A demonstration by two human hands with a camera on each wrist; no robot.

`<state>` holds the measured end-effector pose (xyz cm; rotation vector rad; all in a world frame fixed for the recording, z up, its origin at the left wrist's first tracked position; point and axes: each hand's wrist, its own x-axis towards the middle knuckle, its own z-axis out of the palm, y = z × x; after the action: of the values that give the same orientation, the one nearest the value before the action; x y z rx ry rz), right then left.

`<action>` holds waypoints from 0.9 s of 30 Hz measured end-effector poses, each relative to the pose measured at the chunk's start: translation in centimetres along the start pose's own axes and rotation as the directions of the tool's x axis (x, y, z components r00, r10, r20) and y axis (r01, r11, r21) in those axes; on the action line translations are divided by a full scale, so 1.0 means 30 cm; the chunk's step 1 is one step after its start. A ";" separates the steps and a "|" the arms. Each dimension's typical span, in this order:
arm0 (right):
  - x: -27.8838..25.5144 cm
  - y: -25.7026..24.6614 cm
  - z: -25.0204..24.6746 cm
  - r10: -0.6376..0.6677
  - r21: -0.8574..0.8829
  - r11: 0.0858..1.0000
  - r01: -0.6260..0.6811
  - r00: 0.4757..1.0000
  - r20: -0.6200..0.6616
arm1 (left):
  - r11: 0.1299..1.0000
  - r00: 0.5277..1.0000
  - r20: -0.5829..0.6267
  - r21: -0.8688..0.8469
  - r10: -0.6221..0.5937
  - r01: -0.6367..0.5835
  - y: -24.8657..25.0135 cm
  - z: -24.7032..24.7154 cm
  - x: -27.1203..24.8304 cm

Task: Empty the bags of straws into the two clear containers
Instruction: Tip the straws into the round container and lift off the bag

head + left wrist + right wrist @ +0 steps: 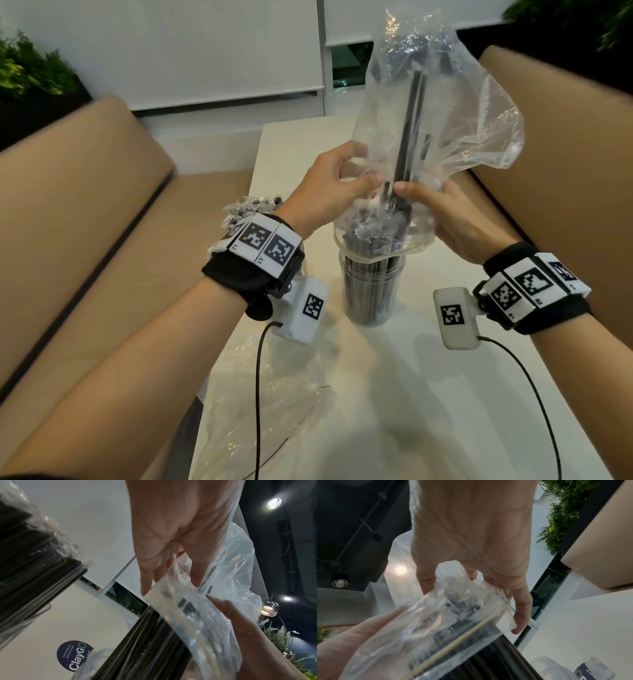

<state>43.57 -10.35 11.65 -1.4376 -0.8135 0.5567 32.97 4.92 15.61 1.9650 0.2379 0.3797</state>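
Both hands, left (329, 192) and right (455, 222), have their grip pinched on the crinkly clear plastic bag (435, 113), held upside down with its mouth over the round clear plastic container (371, 291) on the white counter (428, 394), so the thin black straws (409, 137) slide straight in.

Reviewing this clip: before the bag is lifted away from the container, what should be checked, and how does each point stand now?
1. Bag mouth over the clear container: ok.
2. Left hand pinches the bag: ok.
3. Right hand grips the bag: ok.
4. Bag emptied: not ok, a few black straws remain inside.
5. Container upright on the table: ok.
6. Room left in the container: cannot tell.
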 end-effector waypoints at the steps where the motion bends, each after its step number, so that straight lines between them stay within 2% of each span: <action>1: -0.001 -0.006 -0.005 -0.023 -0.028 0.999 0.022 0.999 -0.023 | 1.000 1.000 -0.013 -0.003 0.006 -0.006 0.003 -0.005 0.000; 4: 0.006 -0.019 -0.031 -0.088 -0.117 0.990 0.076 0.991 -0.102 | 0.999 0.997 -0.076 -0.047 0.018 -0.022 0.003 -0.020 0.006; 7: 0.011 -0.028 -0.050 -0.099 -0.163 0.984 0.071 0.981 -0.166 | 0.999 0.989 -0.143 -0.026 0.036 -0.040 -0.006 -0.019 0.014; 11: -0.007 -0.026 -0.057 -0.117 -0.154 0.983 0.095 0.983 -0.138 | 0.998 0.979 -0.193 0.001 0.059 -0.060 0.000 -0.015 0.013; 17: -0.005 -0.027 -0.086 -0.116 -0.175 0.982 0.077 0.966 -0.230 | 0.996 0.985 -0.146 0.032 0.087 -0.084 -0.001 -0.029 0.017; 23: -0.013 -0.058 -0.088 -0.130 -0.229 0.971 0.070 0.956 -0.262 | 0.996 0.978 -0.188 0.016 0.091 -0.089 -0.009 -0.025 0.036; 27: -0.024 -0.091 -0.076 -0.116 -0.266 0.963 0.035 0.949 -0.294 | 0.994 0.996 -0.074 0.100 0.048 -0.040 0.008 -0.020 0.026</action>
<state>44.48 -12.58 14.37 -1.6729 -0.7047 0.1611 33.48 5.58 16.18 2.0580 0.2666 0.4800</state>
